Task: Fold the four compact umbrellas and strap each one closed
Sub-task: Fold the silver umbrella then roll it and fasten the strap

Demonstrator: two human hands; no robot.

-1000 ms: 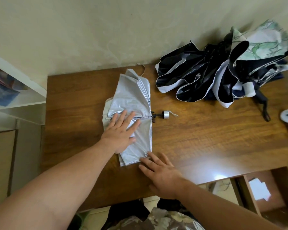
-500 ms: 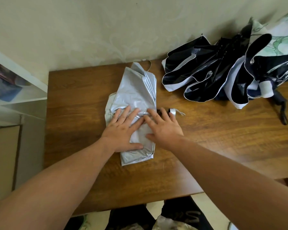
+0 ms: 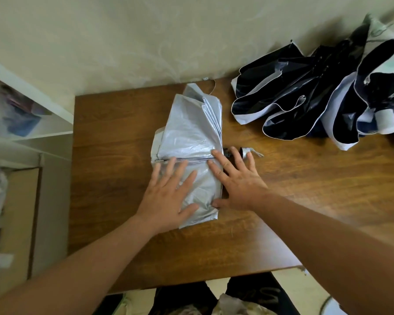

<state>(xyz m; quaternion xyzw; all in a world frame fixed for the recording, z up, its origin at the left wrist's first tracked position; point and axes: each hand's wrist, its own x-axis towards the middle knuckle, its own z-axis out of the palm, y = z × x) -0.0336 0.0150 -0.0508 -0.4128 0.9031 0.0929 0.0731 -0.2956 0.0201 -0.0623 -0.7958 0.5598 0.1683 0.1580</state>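
- The silver umbrella [image 3: 189, 142] lies flattened on the wooden table [image 3: 114, 137], a little left of the table's middle, its canopy pleated into a long flat panel that runs from near the wall toward you.
- Its thin metal shaft [image 3: 187, 159] crosses the fabric from left to right, and the silver handle cap [image 3: 245, 152] with a short wrist cord pokes out past the right edge of the canopy.
- Your left hand [image 3: 168, 198] lies flat on the near half of the canopy, fingers straight and spread, pressing the fabric down and gripping nothing.
- Your right hand [image 3: 237, 180] rests palm-down on the right edge of the fabric, fingers extended and fanned across the shaft toward the handle cap, thumb by the near corner; it grasps nothing either.
- A heap of unfolded umbrellas [image 3: 316, 98], dark with white edging and one with a pale green print, lies at the far right of the table against the wall, apart from the silver one.
- A white shelf unit [image 3: 39, 123] stands to the left of the table.
- No brand, label or writing is legible anywhere on the umbrellas.
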